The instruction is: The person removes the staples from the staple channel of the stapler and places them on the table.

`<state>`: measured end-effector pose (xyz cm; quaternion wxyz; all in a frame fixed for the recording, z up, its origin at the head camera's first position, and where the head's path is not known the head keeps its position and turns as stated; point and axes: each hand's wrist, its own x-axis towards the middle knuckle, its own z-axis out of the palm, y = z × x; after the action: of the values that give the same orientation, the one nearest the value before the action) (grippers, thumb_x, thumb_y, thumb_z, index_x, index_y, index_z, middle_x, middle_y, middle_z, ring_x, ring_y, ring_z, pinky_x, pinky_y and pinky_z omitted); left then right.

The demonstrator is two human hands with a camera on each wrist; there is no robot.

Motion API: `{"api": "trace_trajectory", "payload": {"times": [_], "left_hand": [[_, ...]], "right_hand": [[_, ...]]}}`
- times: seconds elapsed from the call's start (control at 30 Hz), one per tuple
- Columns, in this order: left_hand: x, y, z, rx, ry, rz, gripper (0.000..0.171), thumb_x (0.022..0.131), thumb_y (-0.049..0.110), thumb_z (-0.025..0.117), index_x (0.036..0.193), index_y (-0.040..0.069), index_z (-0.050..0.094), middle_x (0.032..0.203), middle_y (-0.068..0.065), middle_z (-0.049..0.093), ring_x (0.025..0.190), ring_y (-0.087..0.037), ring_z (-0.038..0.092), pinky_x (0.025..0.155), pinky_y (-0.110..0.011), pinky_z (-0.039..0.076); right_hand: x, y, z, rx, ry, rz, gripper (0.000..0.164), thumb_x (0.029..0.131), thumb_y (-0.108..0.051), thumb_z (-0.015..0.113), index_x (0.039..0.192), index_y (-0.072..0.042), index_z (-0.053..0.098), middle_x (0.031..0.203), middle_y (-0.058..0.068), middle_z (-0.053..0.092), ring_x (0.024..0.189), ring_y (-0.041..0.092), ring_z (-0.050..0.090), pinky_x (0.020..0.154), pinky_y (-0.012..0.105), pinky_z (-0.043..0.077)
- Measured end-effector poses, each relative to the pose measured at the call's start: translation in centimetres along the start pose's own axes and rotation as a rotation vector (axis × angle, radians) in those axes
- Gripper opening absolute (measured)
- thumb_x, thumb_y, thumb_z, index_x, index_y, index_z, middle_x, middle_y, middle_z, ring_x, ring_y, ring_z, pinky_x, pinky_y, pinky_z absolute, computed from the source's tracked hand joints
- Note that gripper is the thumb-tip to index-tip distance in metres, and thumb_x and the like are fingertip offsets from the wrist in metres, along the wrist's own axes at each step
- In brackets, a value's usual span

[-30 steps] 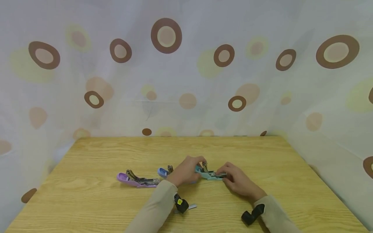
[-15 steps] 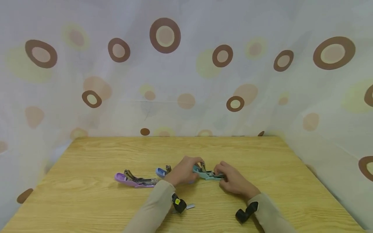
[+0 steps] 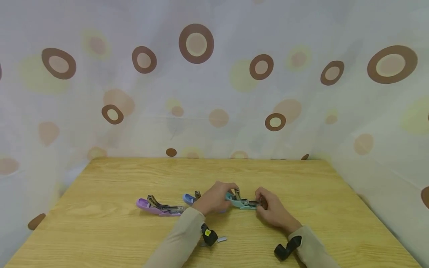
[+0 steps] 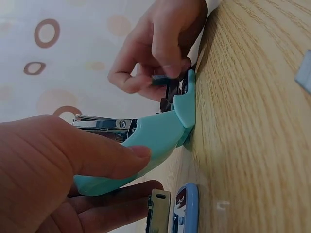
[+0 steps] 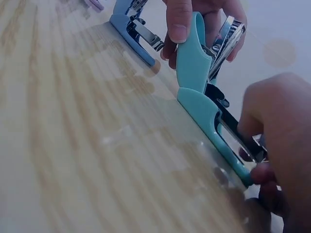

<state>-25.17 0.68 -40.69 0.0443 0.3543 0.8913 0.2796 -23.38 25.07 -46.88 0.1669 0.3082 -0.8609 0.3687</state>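
A teal stapler [image 3: 237,202] rests on the table with its top swung up and its metal magazine exposed. My left hand [image 3: 214,197] grips the raised teal handle [image 4: 155,133], thumb on one side and fingers on the other. At the front end of the magazine is my right hand [image 3: 274,210]. Its curled fingers pinch a small dark piece [image 4: 160,80], blurred in the left wrist view, close against the magazine. Behind my left hand lies a blue stapler [image 3: 189,198], partly hidden, also opened up.
A purple stapler [image 3: 151,207], likewise opened, lies at the left on the wooden table [image 3: 117,242]. A small grey strip [image 3: 222,239], apparently staples, lies near my left wrist. A patterned curtain [image 3: 218,82] stands behind the table and along its sides.
My right hand has shifted slightly outward along the teal stapler's front end, uncovering a bit more of the magazine. The left hand keeps its grip. The head view has moved slightly.
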Motion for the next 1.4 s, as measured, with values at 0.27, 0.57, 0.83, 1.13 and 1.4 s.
{"api": "trace_trajectory", "payload": {"times": [0.27,0.57,0.83,1.13,1.4], "left_hand": [[0.0,0.1,-0.1,-0.006,-0.025,-0.047,0.048,0.086,-0.001,0.061,0.131,0.015,0.056,0.117,-0.008,0.064,0.1,-0.017,0.063,0.068,-0.024,0.045],[-0.3,0.3,-0.1,0.013,-0.024,-0.043,0.044,0.086,0.001,0.063,0.127,0.015,0.058,0.114,-0.007,0.064,0.099,-0.017,0.062,0.069,-0.023,0.046],[-0.3,0.5,-0.2,0.076,-0.014,-0.048,0.044,0.086,0.003,0.063,0.128,0.015,0.057,0.116,-0.006,0.064,0.09,-0.013,0.059,0.069,-0.024,0.046],[-0.2,0.7,0.3,0.093,0.011,-0.04,0.046,0.083,0.001,0.063,0.127,0.013,0.056,0.114,-0.007,0.065,0.061,-0.008,0.041,0.059,-0.023,0.037],[-0.1,0.2,0.3,0.105,0.043,-0.004,0.045,0.081,0.001,0.064,0.123,0.013,0.056,0.108,-0.007,0.067,0.067,-0.009,0.048,0.061,-0.022,0.041]], "right_hand": [[-0.2,-2.8,-1.0,0.065,0.076,0.079,0.018,0.081,0.014,0.063,0.089,0.0,0.055,0.076,0.005,0.055,0.059,0.01,0.047,0.052,0.023,0.042],[-0.3,-4.1,-1.4,0.029,0.12,0.066,0.021,0.078,0.016,0.065,0.092,0.001,0.059,0.078,0.009,0.058,0.062,0.012,0.051,0.053,0.023,0.044],[-0.3,-4.2,-1.3,0.027,0.19,0.094,0.018,0.08,0.015,0.066,0.092,0.003,0.06,0.085,0.014,0.063,0.069,0.015,0.056,0.057,0.024,0.047],[-0.7,-1.5,0.9,-0.217,0.411,-0.038,0.02,0.075,0.008,0.068,0.088,-0.005,0.06,0.083,0.001,0.06,0.078,0.014,0.057,0.072,0.028,0.045],[-1.1,-3.9,2.0,-0.176,0.357,-0.033,0.031,0.07,0.013,0.066,0.094,-0.003,0.055,0.081,0.003,0.061,0.071,0.005,0.057,0.059,0.022,0.049]]}}
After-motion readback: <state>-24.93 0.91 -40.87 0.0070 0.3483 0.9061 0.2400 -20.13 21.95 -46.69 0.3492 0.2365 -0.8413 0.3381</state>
